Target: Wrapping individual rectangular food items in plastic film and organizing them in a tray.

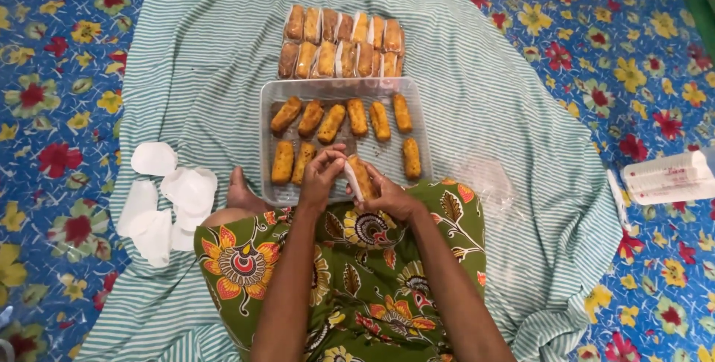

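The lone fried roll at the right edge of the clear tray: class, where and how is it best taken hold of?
Probably pinch the fried roll across its narrow middle, coming from above. It lies flat, long axis pointing away, apart from the others, so both long sides are free; the clear tray wall partly blocks a sideways approach from the right.

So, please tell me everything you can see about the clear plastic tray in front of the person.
The clear rectangular plastic tray lies flat on the green-and-white striped cloth, against the person's knees. It holds loose golden-brown fried rolls in two uneven rows. Its near edge is hidden behind the left hand and right hand.
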